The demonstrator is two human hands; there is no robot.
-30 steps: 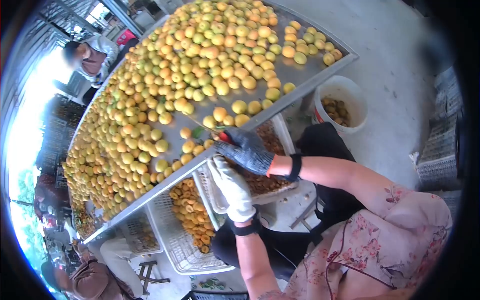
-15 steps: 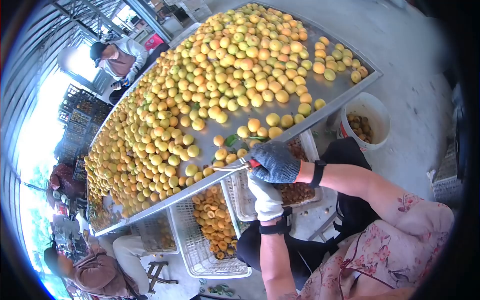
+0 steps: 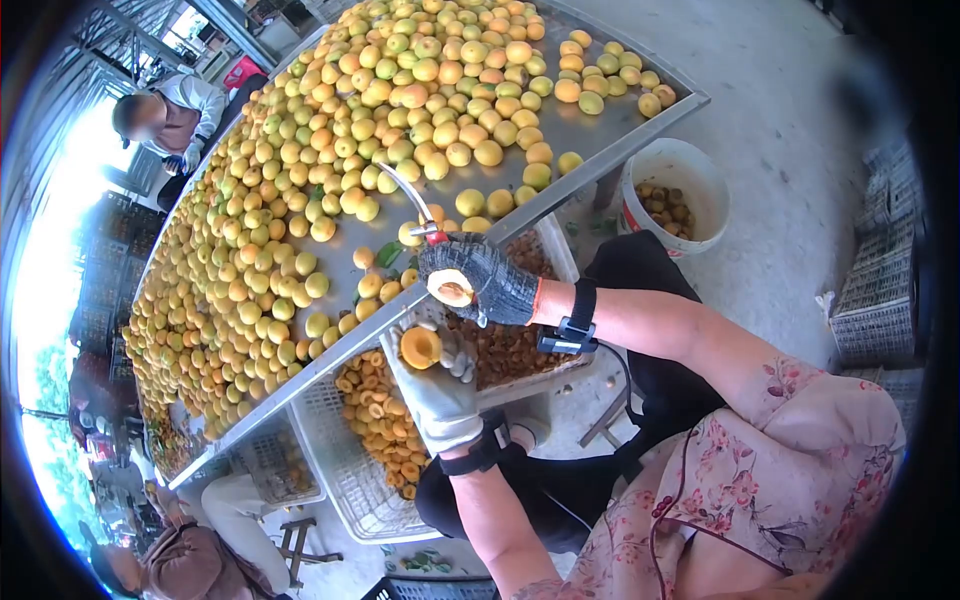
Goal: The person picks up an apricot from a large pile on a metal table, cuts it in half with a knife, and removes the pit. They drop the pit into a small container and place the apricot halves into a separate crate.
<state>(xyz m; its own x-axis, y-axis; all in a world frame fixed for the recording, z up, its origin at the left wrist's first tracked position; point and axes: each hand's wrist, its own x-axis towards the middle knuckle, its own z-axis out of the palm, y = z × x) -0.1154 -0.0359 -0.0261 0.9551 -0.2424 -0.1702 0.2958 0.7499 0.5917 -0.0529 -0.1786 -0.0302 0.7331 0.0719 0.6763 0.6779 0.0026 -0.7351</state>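
My right hand [image 3: 482,280], in a dark grey knit glove, is closed on the red handle of a curved metal blade [image 3: 403,190] and also holds a cut fruit half [image 3: 450,288] showing its inside. My left hand [image 3: 438,385], in a white glove, lies lower, palm up, with another hollow fruit half [image 3: 420,347] in its fingers. Both hands are near the edge of a metal table [image 3: 640,140] heaped with whole yellow-orange fruits [image 3: 400,90]. Below the left hand, a white crate [image 3: 370,505] holds cut halves [image 3: 385,420].
A second crate with brown bits [image 3: 515,350] lies under my right hand. A white bucket [image 3: 690,175] with fruit stands right of the table. One person [image 3: 170,120] sits across the table, another [image 3: 190,565] at lower left. Stacked crates [image 3: 875,300] stand at far right.
My hands, together before, have moved apart. The blade now points up and away, and two opened fruit halves show, one in each hand. The view has shifted.
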